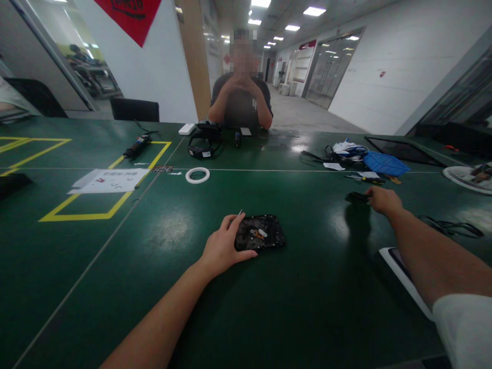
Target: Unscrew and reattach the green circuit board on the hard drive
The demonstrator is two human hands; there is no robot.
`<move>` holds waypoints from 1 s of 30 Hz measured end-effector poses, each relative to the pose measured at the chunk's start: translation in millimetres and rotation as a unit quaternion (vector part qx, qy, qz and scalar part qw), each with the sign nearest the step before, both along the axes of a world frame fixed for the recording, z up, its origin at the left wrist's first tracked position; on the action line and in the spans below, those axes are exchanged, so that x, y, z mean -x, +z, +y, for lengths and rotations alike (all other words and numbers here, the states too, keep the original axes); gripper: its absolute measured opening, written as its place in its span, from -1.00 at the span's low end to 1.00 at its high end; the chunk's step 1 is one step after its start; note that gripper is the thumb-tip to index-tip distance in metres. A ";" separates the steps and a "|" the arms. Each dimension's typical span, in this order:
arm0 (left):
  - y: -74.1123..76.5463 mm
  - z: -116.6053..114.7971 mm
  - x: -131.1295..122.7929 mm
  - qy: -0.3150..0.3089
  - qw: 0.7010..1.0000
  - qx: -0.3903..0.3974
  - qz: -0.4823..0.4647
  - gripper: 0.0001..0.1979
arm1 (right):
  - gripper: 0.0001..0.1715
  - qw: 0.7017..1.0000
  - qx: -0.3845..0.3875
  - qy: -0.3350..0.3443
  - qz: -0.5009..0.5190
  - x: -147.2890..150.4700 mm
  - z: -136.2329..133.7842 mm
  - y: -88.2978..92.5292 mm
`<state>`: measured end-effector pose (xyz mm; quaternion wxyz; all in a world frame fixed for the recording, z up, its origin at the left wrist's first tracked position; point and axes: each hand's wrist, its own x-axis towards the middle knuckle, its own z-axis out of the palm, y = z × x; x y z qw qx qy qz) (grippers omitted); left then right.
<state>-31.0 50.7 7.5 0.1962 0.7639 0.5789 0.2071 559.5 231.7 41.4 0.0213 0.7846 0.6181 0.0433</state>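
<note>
In the middle of the table lies an opened black phone-like device [271, 230], its inside facing up with small white and orange parts showing. My left hand [225, 243] grips its left end, the thumb along the near edge and the fingers at the far edge. A thin pale tip [240, 212] sticks up by those fingers; I cannot make out what it belongs to. Off to the right, my right hand [384, 201] is closed on a small dark piece [357, 197], held low over the table, its kind unclear. Whether the piece touches the tabletop cannot be told.
Beneath my right forearm is a white-edged tablet-like device [405, 282]. Beyond my right hand lie a screwdriver [367, 179], a blue bag [386, 163] and cables. A white ring [197, 175] and printed paper [111, 181] lie left. Across the table sits a person [241, 102], hands clasped.
</note>
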 end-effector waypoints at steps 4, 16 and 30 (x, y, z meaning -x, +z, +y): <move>-0.6 -0.2 -0.3 -0.002 1.000 -0.009 -0.001 0.06 | -0.63 0.998 0.026 -0.049 -0.010 1.8 -3.8 3.7; -0.5 -0.4 0.0 -0.005 1.000 -0.014 -0.003 0.06 | -0.54 0.995 0.035 -0.090 -0.024 56.4 9.9 -1.5; -2.8 -1.0 0.1 -0.005 1.000 -0.021 -0.010 0.05 | -0.60 0.996 0.046 0.073 -0.032 74.9 -4.5 2.8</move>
